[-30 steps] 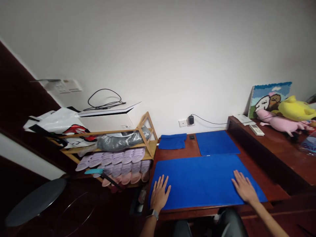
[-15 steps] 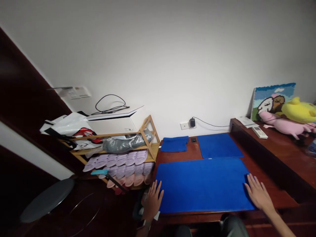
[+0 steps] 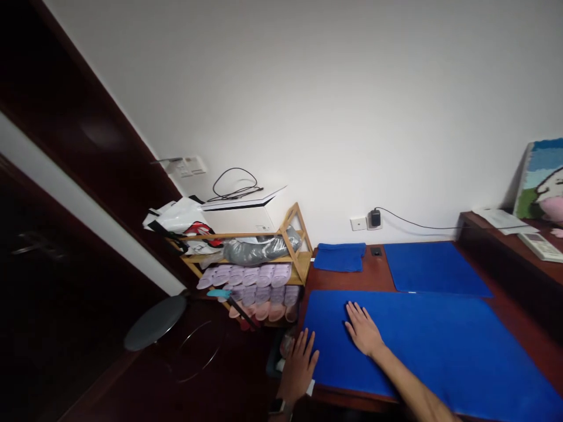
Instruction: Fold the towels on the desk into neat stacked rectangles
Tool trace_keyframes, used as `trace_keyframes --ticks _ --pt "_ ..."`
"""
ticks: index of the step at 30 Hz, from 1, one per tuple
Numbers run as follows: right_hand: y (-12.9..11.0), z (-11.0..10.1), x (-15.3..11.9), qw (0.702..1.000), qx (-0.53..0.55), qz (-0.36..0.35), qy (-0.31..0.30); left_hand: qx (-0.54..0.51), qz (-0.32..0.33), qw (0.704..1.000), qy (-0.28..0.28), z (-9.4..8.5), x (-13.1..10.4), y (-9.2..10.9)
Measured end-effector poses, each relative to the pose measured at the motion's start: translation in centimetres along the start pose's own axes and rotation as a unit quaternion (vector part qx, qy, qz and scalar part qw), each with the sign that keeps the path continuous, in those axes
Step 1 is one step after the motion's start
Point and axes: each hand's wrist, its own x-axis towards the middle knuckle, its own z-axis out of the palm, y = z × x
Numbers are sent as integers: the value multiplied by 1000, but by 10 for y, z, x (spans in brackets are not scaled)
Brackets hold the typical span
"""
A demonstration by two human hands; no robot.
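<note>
A large blue cloth lies flat on the dark red wooden table. My right hand rests palm down on its left half, fingers apart, holding nothing. At the cloth's left edge is my left hand, with its fingers spread and nothing in them. Behind the large cloth lie a small folded blue cloth on the left and a flat blue cloth on the right.
Left of the table stands a wooden rack with slippers and a white box. A round stool is farther left. A remote lies on the raised surface at right. A black plug sits in the wall.
The view has turned left, so things appear farther right. My right hand has moved from the large cloth's right edge to its left half. My left hand stays near the left edge.
</note>
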Motion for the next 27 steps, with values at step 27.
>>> trace_keyframes --ticks 27 --pt "347 -100 -144 920 -156 354 65 9 -40 999 9 39 160 -1"
